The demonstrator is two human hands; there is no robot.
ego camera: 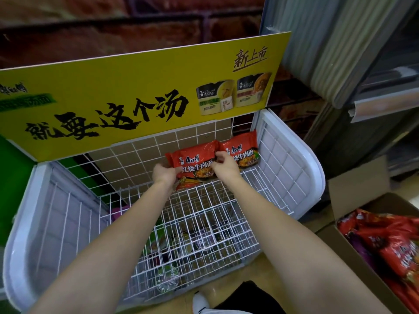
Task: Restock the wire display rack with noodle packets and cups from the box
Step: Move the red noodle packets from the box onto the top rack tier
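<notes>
At back-right of rack point(292, 168), top wire shelf: both hands on one red packet point(195, 165). L hand point(164, 174) pinches its left edge, fingers curled on the wrapper; R hand point(224, 164) pinches the right edge near the top corner, fingers curled too. 2nd packet point(243, 151) already stands just beside it to the right, touching/overlapping at the seam, leaning back on the rear grid under the yellow sign point(140, 94). Step in hand, by my read: seating packet no. 2 of the back row, i.e. early in the restock; most of the shelf is bare wire. Held packet: face toward camera, print upright, top edge up and tipped back twd rear grid, bottom edge on or near shelf wire (contact hidden by hands, can't tell). Long axis runs approx. left-right, parallel to the back wall, slight tilt down to the left. Next move prob. needs: level it w/ neighbour, let go both sides w/o it sliding fwd, then reach right to box point(340, 227) on the floor, where more red packets point(385, 241) lie. Lower tier shows mixed goods through the wire; no detail legible. Risk: slick wrapper may slip down on the grid.
</notes>
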